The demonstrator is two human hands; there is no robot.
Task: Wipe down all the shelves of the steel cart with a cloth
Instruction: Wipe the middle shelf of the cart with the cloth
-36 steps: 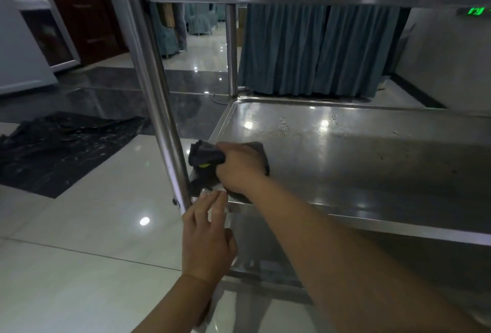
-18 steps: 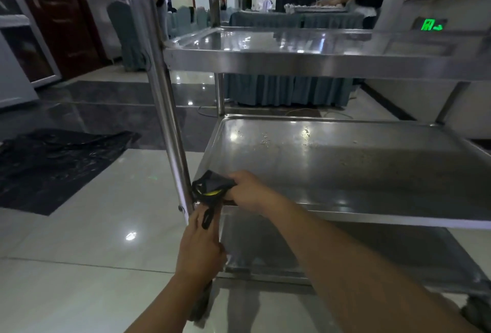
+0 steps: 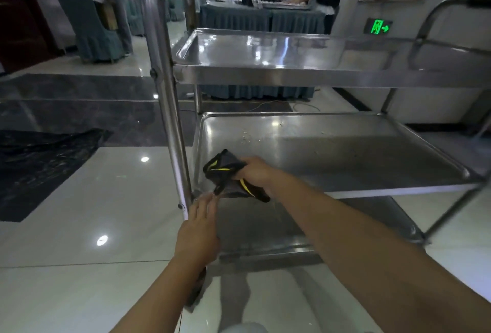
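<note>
A steel cart stands in front of me with three shelves: top shelf (image 3: 265, 70), middle shelf (image 3: 358, 162) and bottom shelf (image 3: 265, 229). My right hand (image 3: 256, 170) is shut on a dark cloth with yellow trim (image 3: 225, 170), bunched at the near left corner of the middle shelf and hanging over its front edge. My left hand (image 3: 199, 229) is flat and open just below that corner, fingers near the cloth's hanging end and beside the cart's front left post (image 3: 164, 93). Small crumbs lie towards the back of the middle shelf.
A black plastic sheet (image 3: 45, 162) lies on the shiny tiled floor to the left. Draped tables (image 3: 260, 20) and covered chairs (image 3: 87, 26) stand behind the cart, with people working at them. A wall with a green exit sign (image 3: 378, 26) is at right.
My view has risen from under the top shelf to above it. The right hand has drawn the cloth back to the shelf's front left corner, and it now hangs over the edge. The left hand stays below.
</note>
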